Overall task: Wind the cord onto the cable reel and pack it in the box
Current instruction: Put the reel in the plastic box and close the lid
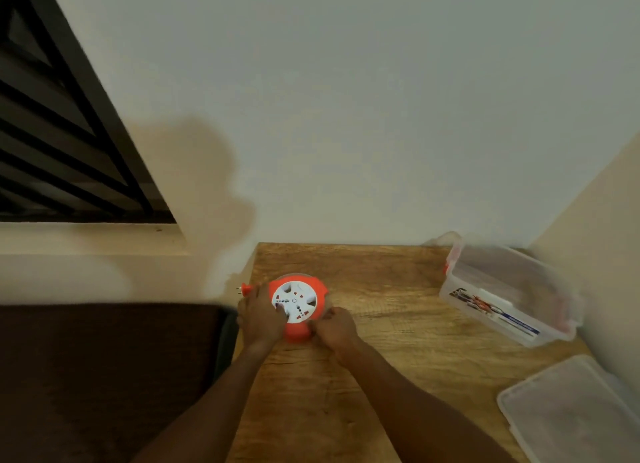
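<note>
An orange cable reel (298,305) with a white socket face lies flat near the left edge of the wooden table (381,324). My left hand (260,315) grips its left side, fingers reaching onto the white face. My right hand (336,327) grips the reel's lower right rim. An orange plug (245,288) sticks out past my left hand at the table's left edge. The cord itself is not visible. An open clear plastic box (502,289) stands at the table's far right.
The box's clear lid (571,403) lies at the near right of the table. A wall runs behind the table and along its right side. A dark surface (104,376) sits to the left of the table, below a barred window.
</note>
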Motion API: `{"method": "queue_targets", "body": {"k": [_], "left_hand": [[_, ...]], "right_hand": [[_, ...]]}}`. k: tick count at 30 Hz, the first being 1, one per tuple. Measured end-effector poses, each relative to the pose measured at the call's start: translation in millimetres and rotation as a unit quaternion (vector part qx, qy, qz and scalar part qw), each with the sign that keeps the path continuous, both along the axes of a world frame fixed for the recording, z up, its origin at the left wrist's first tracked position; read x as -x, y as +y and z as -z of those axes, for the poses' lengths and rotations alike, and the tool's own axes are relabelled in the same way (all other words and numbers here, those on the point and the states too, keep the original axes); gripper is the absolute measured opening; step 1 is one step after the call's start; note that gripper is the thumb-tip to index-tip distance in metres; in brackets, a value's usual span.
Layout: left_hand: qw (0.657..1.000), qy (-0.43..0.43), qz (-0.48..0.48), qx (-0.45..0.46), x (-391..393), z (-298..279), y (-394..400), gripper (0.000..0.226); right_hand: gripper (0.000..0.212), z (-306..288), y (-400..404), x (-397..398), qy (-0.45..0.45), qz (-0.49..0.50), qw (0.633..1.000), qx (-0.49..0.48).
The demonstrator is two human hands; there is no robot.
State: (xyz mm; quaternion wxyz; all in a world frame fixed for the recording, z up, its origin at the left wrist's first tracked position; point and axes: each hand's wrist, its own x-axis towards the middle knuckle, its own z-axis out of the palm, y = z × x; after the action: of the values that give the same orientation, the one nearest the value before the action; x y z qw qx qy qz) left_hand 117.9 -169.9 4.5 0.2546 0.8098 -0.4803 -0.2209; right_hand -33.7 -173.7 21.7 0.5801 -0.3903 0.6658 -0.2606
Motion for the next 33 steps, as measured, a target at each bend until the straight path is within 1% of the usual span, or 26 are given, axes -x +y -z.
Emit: {"method": "queue_targets", "body": {"k": [1,3,4,6,7,8,10,12,15,18,20,21,23,24,25,26,27,29,30,31,32,33], "left_hand": [[0.999,-0.024,0.019,0.01,7.6,-5.9,-1.3,0.057],[0.997,-0.029,0.063,0.038,29.0,-17.3,-6.6,0.062],[0.996,-0.02,0.079,0.045,39.2,-23.9,-9.1,0.064],[0.992,0.003,0.115,0.047,66.5,-28.8,-17.5,0.066],[0.99,0.017,0.134,0.044,81.9,-28.9,-22.2,0.066],[0.986,0.032,0.159,0.039,99.0,-30.2,-25.3,0.066],[0.976,0.045,0.211,0.03,136.6,-35.4,-26.7,0.066],[0.963,0.051,0.265,0.025,174.6,-47.5,-25.0,0.066],[0.945,0.092,0.313,0.013,221.0,-59.5,-28.9,0.069],[0.925,0.074,0.369,0.057,256.4,-65.6,-41.6,0.068],[0.917,0.054,0.39,0.061,273.9,-66.8,-55.1,0.067],[0.919,0.04,0.39,0.049,278.6,-46.6,-77.5,0.066],[0.926,0.019,0.377,0.026,289.1,-39.9,-100.1,0.068],[0.925,0.027,0.378,0.015,295.4,-57.7,-96.6,0.067],[0.932,0.047,0.359,0.02,299.8,-60.5,-103.7,0.058],[0.938,0.068,0.339,0.015,307.4,-69.3,-103.1,0.054],[0.946,0.091,0.31,-0.004,313.7,-73.4,-103.9,0.058],[0.951,0.09,0.293,-0.04,314.5,-74.0,-111.5,0.065],[0.956,0.097,0.273,-0.049,315.4,-67.7,-116.8,0.062],[0.961,0.125,0.24,-0.058,318.3,-63.5,-120.7,0.057],[0.968,0.116,0.216,-0.055,323.6,-65.6,-116.5,0.053],[0.972,0.11,0.201,-0.045,328.6,-68.4,-113.0,0.051]], "right_hand": [[0.027,-4.4,5.0,6.1,-0.016,-0.003,1.0,0.01],[0.023,-6.5,17.9,27.2,-0.051,0.01,0.998,0.023],[0.028,-6.3,24.1,38.6,-0.07,0.021,0.997,0.02],[0.05,-2.1,34.2,68.9,-0.091,0.064,0.994,-0.009],[0.057,-0.6,37.8,85.6,-0.092,0.089,0.992,-0.022],[0.062,-0.1,41.0,103.4,-0.087,0.11,0.99,-0.027],[0.064,-1.5,45.1,139.0,-0.063,0.145,0.987,-0.015],[0.062,-7.2,50.8,177.0,-0.051,0.187,0.981,0.0],[0.06,-13.4,63.3,237.9,-0.041,0.249,0.968,0.012],[0.06,-20.5,84.3,300.7,0.013,0.298,0.954,0.023],[0.055,-23.4,99.6,337.8,0.058,0.317,0.946,0.026],[0.054,-23.9,107.2,354.9,0.08,0.321,0.943,0.029],[0.05,-25.5,119.8,385.6,0.13,0.322,0.937,0.041],[0.048,-28.2,124.6,397.4,0.155,0.32,0.933,0.048],[0.047,-29.7,128.9,410.8,0.179,0.316,0.93,0.055],[0.046,-30.5,132.5,423.8,0.204,0.307,0.928,0.055],[0.047,-26.3,134.3,437.9,0.235,0.293,0.925,0.052],[0.055,-4.4,135.2,469.3,0.289,0.256,0.922,0.029],[0.055,26.8,132.9,493.8,0.313,0.24,0.919,0.012],[0.052,45.5,130.9,508.7,0.334,0.219,0.917,-0.003],[0.052,54.3,128.9,516.4,0.354,0.194,0.915,-0.013],[0.057,45.3,128.3,513.0,0.369,0.168,0.914,-0.014]]}}
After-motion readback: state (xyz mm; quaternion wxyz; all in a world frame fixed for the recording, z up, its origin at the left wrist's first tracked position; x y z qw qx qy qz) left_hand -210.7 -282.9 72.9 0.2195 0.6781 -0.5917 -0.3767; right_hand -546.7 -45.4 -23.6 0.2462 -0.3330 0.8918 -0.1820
